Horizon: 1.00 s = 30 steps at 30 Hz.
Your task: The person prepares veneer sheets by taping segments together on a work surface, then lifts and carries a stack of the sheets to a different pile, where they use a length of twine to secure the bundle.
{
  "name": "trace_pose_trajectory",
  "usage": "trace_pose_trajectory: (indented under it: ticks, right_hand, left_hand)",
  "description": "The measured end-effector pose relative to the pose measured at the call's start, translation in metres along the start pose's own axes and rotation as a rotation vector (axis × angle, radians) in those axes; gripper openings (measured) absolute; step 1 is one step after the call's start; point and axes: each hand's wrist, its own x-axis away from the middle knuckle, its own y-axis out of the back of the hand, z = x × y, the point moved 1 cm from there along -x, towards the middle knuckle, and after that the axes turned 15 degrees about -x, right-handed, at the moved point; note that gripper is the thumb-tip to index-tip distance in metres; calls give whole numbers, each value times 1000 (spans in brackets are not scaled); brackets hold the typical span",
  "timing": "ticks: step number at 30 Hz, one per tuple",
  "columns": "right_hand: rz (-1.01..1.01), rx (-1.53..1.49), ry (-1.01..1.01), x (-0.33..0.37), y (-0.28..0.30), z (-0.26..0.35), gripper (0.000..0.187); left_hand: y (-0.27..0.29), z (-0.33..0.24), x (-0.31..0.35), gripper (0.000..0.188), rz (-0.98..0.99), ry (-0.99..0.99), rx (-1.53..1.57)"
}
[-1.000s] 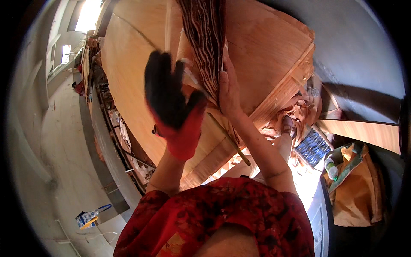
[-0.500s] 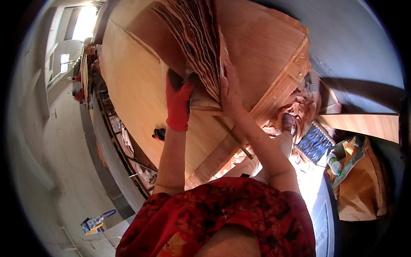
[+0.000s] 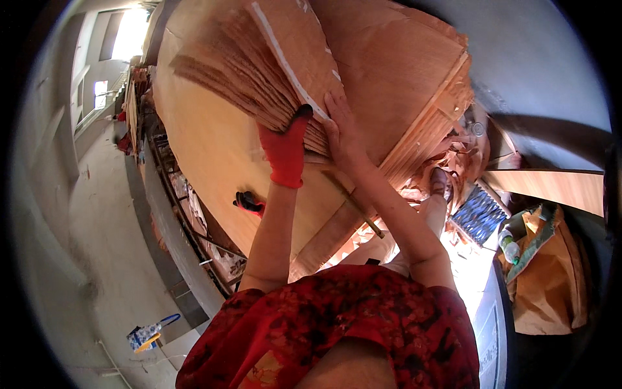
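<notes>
A thick bundle of brown wood veneer sheets (image 3: 249,81) fans out to the upper left over the big stack of veneer (image 3: 395,71). Its outer sheet has a white stripe along one edge. My left hand (image 3: 285,149), in a red glove with dark fingertips, grips the bundle's near end, thumb on top and fingers hidden beneath. Bare, my right hand (image 3: 343,133) presses against the bundle's right side, its visible fingers stretched along it. An empty red and black glove (image 3: 248,202) lies left of my left forearm. A narrow wooden stick (image 3: 355,206) sits between my forearms.
Torn veneer scraps (image 3: 450,155) lie at the stack's right side, near my foot. Farther right are a blue slatted item (image 3: 479,214), a brown sack (image 3: 547,285) and a plastic bottle (image 3: 510,249). A long metal-edged frame (image 3: 188,227) runs along the left.
The bundle has swung and fanned leftward, turning its striped outer sheet into view. My left hand has shifted slightly right, its thumb now over the sheets. My right hand stays near the same spot.
</notes>
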Motion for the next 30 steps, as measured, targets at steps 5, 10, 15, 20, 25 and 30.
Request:
trace_pose_trajectory:
  ticks: [5,10,15,20,25,30]
  right_hand:
    - [16,-181,-85,3,23,-2,45]
    - [-40,-296,-146,3,38,-6,46]
    - [-48,-353,-193,0,42,3,46]
    - [1,-336,-256,-1,46,5,41]
    - [-79,-468,-199,3,39,2,32]
    - [-320,-468,-149,12,31,-11,12]
  left_hand:
    - [2,12,9,55,-49,33,-75]
    - [-11,11,10,56,-58,1,93]
    - [-9,8,12,58,-58,20,24]
    - [-8,16,11,61,-94,14,82]
    - [-1,26,11,62,-116,45,39]
    - [-1,27,12,61,-106,3,42]
